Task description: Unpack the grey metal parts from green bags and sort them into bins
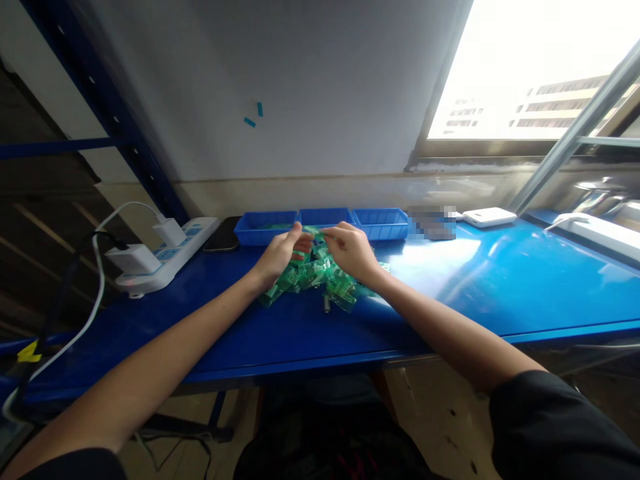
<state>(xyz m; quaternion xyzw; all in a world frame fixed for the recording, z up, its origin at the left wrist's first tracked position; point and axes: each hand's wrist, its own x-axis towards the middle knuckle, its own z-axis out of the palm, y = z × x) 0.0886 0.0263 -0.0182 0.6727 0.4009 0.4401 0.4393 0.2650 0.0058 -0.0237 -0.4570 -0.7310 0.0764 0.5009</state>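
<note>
A small green clear-plastic packet (313,231) is stretched between my two hands, above the middle of the table. My left hand (281,254) is closed at its left end, the thumb up and the fingers curled in. From the other side, my right hand (351,251) pinches it between thumb and forefinger. Beneath both hands lies a loose pile of similar green packets (320,272), partly covered by the hands. A small silvery cylinder (327,304) sits at the pile's near edge. What the packets contain is too small to make out.
Behind the pile stand three blue bins (381,224) in a row; green pieces show in the left one. A black phone (223,235) and a white power strip (173,256) with plugged chargers lie left. On the right are a white flat device (489,217) and another white strip (600,235).
</note>
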